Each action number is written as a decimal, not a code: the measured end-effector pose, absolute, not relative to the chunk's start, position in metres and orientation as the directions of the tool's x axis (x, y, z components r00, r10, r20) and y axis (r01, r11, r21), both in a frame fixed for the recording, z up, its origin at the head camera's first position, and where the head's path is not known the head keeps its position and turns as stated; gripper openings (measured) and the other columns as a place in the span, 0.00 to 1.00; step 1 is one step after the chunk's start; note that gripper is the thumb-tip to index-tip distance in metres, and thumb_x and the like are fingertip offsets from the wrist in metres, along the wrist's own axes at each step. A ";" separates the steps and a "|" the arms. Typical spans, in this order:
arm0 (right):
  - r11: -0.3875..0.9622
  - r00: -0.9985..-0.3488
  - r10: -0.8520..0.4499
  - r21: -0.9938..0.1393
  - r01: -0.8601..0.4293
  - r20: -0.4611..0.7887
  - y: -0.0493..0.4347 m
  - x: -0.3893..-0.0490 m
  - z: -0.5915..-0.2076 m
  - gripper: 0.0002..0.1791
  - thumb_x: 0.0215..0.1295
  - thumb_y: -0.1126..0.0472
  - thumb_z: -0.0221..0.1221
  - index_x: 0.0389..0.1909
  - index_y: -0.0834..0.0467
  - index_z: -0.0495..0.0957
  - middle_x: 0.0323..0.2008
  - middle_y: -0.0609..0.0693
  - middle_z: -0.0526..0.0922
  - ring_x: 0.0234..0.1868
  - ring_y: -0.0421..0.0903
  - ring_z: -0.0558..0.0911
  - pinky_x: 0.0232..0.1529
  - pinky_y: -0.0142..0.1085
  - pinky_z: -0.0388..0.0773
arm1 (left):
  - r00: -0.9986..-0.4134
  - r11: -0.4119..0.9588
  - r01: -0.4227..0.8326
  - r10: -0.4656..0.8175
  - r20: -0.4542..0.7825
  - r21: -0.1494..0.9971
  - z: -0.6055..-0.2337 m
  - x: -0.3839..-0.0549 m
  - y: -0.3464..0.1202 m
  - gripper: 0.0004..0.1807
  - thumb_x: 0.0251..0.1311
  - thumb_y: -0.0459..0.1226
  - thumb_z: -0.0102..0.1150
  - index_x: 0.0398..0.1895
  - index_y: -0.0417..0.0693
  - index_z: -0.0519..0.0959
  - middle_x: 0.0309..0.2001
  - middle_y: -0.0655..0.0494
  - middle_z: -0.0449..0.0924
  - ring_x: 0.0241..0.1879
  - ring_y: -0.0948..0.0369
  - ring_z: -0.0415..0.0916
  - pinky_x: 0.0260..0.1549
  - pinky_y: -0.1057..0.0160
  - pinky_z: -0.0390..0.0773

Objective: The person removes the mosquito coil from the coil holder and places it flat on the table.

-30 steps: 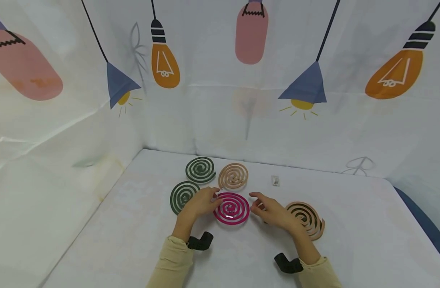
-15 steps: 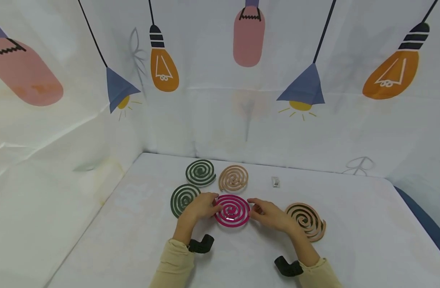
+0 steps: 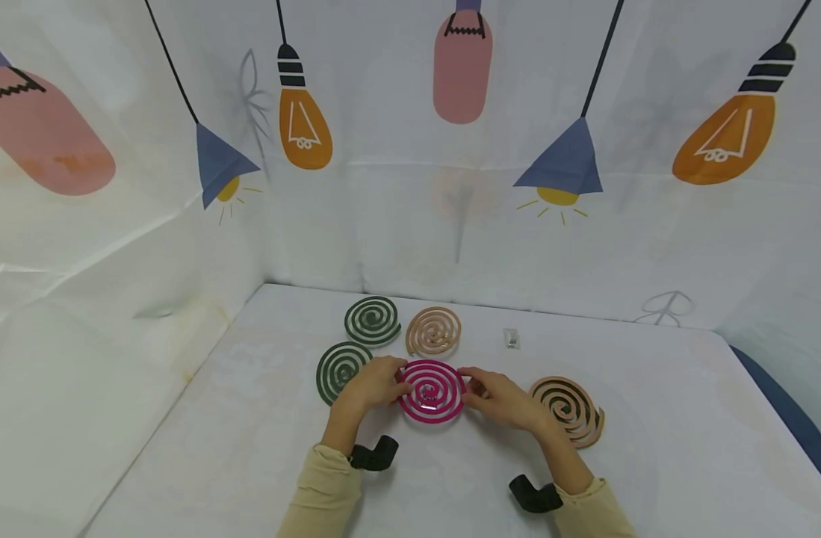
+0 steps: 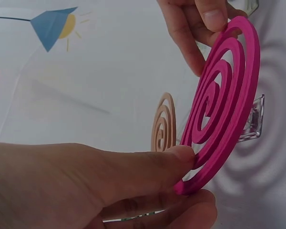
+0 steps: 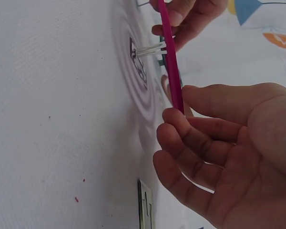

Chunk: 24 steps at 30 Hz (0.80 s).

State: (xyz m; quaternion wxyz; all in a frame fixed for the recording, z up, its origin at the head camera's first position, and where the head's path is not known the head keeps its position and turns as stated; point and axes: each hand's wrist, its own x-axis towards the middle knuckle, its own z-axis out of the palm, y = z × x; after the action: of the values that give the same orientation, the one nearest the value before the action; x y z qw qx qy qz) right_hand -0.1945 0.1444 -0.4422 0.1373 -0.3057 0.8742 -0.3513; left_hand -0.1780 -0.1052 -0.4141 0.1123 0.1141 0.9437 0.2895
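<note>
A pink mosquito coil (image 3: 430, 391) is held between both hands above the white table. My left hand (image 3: 376, 381) pinches its left edge, the thumb on top and fingers beneath in the left wrist view. The right hand (image 3: 504, 400) grips the opposite edge between thumb and fingertips, the other fingers loosely bent in the right wrist view. Under the coil stands a small shiny coil stand (image 5: 138, 62), its prongs reaching up to the coil's underside. The coil's spiral shadow falls on the table around this stand.
Two green coils (image 3: 373, 320) lie at the back left, one beside the left hand. A tan coil (image 3: 433, 330) lies behind the pink one. Right of the right hand is a tan coil layered with a green one (image 3: 568, 411). Another small metal stand (image 3: 512, 338) lies farther back.
The right hand has moved left and its fingers have closed onto the pink coil's right edge. The left hand stays at the left edge, and the coil has hardly moved.
</note>
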 end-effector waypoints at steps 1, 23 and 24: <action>0.566 -0.776 -0.630 -0.698 -0.438 -0.024 0.144 -0.195 -0.442 0.25 0.66 0.60 0.56 0.61 0.66 0.68 0.35 0.48 0.80 0.36 0.38 0.74 0.35 0.29 0.72 | -0.949 0.808 0.151 0.279 -0.144 0.569 -0.414 -0.178 -0.106 0.25 0.57 0.36 0.62 0.57 0.33 0.72 0.33 0.51 0.79 0.22 0.65 0.71 0.25 0.67 0.70; 0.575 -0.792 -0.610 -0.702 -0.420 -0.026 0.144 -0.194 -0.441 0.25 0.66 0.60 0.56 0.62 0.62 0.66 0.36 0.48 0.78 0.36 0.39 0.75 0.32 0.28 0.73 | -0.954 0.780 0.144 0.273 -0.123 0.609 -0.406 -0.176 -0.106 0.22 0.58 0.35 0.61 0.54 0.34 0.74 0.32 0.50 0.80 0.20 0.65 0.72 0.20 0.69 0.70; 0.573 -0.794 -0.608 -0.707 -0.415 -0.027 0.144 -0.193 -0.441 0.25 0.66 0.60 0.56 0.63 0.62 0.66 0.36 0.49 0.78 0.36 0.39 0.75 0.32 0.28 0.74 | -0.954 0.777 0.148 0.275 -0.119 0.611 -0.406 -0.176 -0.106 0.21 0.58 0.35 0.61 0.54 0.34 0.75 0.31 0.50 0.80 0.20 0.65 0.72 0.20 0.69 0.70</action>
State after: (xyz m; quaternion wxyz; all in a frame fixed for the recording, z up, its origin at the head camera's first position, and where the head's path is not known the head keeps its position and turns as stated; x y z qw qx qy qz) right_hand -0.1934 0.1443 -0.4409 0.1348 -0.2916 0.8766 -0.3582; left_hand -0.1759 -0.1058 -0.4061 0.1011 0.1129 0.9373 0.3139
